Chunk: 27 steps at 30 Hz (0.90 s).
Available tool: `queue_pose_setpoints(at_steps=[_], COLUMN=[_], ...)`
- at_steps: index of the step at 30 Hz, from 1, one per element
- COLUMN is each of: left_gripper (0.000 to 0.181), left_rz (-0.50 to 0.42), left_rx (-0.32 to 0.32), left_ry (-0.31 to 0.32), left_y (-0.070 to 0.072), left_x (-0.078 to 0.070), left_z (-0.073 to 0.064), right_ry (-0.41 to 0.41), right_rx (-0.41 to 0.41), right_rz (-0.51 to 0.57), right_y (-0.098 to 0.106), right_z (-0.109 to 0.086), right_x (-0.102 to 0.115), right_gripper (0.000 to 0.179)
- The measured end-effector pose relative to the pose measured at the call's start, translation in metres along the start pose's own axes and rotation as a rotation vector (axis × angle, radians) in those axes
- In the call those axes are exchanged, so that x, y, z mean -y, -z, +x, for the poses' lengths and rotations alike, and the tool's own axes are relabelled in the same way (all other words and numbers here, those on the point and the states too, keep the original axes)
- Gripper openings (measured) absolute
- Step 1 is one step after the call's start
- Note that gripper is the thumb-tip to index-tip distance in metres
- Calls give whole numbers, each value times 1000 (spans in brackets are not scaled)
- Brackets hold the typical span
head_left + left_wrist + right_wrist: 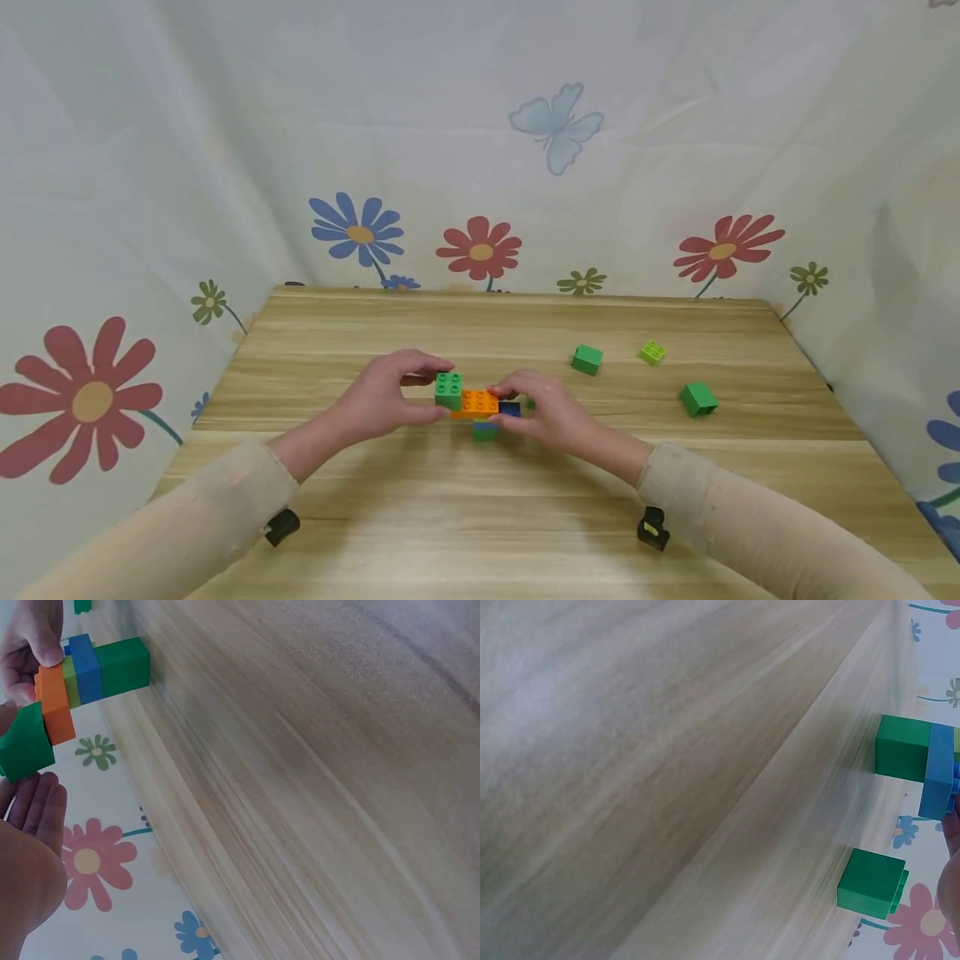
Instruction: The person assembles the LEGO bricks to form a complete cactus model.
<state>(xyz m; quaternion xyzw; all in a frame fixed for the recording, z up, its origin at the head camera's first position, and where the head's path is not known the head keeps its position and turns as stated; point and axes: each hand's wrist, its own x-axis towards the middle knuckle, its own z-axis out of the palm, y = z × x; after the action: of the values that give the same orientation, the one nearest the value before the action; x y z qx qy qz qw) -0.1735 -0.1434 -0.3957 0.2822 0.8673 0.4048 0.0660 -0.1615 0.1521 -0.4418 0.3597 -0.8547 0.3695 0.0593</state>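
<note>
My left hand (382, 398) pinches a green brick (448, 387) between thumb and fingers, at the left end of an orange brick (480, 404). In the left wrist view this green brick looks tilted against the orange one. The right hand (555, 412) pinches the orange brick near its other end. Under the orange brick come a thin lime layer (71, 684), a blue brick (87, 669) and a green bottom brick (124, 666), all stacked together. From the right wrist view, the blue brick (937, 771) juts out past the green one (902, 748). Fingers hide part of the stack.
On the wooden table (420, 508), to the right, lie a green brick (587, 360), a small lime brick (652, 353) and another green brick (700, 400). A flowered cloth (420, 150) hangs behind the table and along both sides.
</note>
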Motion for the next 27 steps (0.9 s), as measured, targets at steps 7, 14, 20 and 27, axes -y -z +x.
queue_pose_setpoints(at_steps=[7,14,20,27], left_gripper=[69,74,75,76], left_rz=[-53,-56,-98,-152], left_rx=[-59,-118,-176,-238], left_ry=[8,64,115,221], left_y=[-2,-5,-9,-17], left_x=[6,7,8,8], left_z=[-6,-13,-21,-34], right_ry=[-35,-31,-12,-11], right_rx=[-1,-22,-57,-70], right_rz=[13,39,53,54], right_y=[-1,-2,-6,-7], right_z=[1,1,1,1], right_x=[2,3,1,1], right_gripper=[35,35,38,40])
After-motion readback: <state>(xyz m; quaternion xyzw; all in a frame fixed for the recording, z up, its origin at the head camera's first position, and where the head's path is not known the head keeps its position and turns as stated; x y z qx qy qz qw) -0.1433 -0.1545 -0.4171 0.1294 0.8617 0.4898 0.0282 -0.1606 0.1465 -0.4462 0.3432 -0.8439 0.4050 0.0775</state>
